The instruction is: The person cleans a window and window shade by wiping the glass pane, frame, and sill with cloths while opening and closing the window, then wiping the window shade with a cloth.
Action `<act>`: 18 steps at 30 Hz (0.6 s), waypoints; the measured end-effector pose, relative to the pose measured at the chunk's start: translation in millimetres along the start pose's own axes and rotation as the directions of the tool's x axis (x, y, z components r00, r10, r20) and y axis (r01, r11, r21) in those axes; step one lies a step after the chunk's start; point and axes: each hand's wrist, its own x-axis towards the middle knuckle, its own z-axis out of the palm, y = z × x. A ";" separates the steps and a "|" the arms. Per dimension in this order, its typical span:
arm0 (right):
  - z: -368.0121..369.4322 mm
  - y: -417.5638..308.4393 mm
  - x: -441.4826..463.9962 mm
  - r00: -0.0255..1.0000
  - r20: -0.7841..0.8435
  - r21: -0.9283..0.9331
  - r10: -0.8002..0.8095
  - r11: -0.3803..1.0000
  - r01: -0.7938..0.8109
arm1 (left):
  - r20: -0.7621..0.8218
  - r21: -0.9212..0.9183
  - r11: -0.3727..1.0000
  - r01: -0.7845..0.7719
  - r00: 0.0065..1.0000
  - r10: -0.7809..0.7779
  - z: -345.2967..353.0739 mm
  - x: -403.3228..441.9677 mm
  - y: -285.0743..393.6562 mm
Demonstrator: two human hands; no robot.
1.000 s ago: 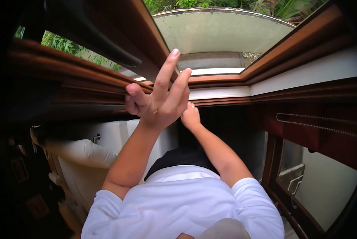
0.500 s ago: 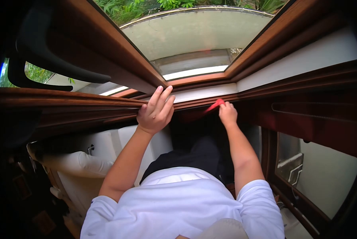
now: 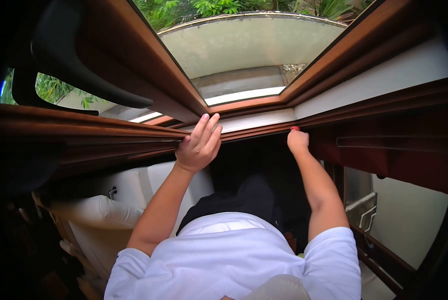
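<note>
My left hand [image 3: 200, 145] rests against the wooden window frame [image 3: 149, 131] near its lower corner, fingers stretched out and holding nothing. Further right, my right hand [image 3: 298, 140] is closed on a red cloth [image 3: 295, 128], of which only a small bit shows above the fingers. That hand is at the brown ledge [image 3: 259, 131] below the window, close to the corner where the white sill [image 3: 264, 119] meets the side wall. Most of the cloth is hidden by the hand.
Beyond the window glass [image 3: 249, 55] are a pale curved wall and green plants. Dark curved shapes [image 3: 79, 70] stand at upper left. A white padded seat [image 3: 106, 210] is at lower left. A dark red panel [image 3: 394, 155] and another window [image 3: 399, 220] lie to the right.
My right hand has slid right along the ledge with the red cloth, which now shows less. The left hand stays at the frame, and the view has shifted slightly.
</note>
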 end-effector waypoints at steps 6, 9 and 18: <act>-21.3 10.5 -14.8 0.987 -0.153 -0.055 -0.058 0.997 0.050 | -0.022 -0.016 1.000 0.020 1.000 -0.021 3.0 2.3 3.9; 1.5 4.1 8.2 0.994 -0.100 -0.047 -0.035 0.998 0.031 | -0.006 -0.007 1.000 0.014 1.000 -0.014 2.2 0.4 3.0; 6.4 -15.1 20.2 0.989 -0.030 -0.206 -0.148 0.969 0.139 | -0.008 0.003 0.999 0.033 0.999 -0.033 1.4 0.4 3.1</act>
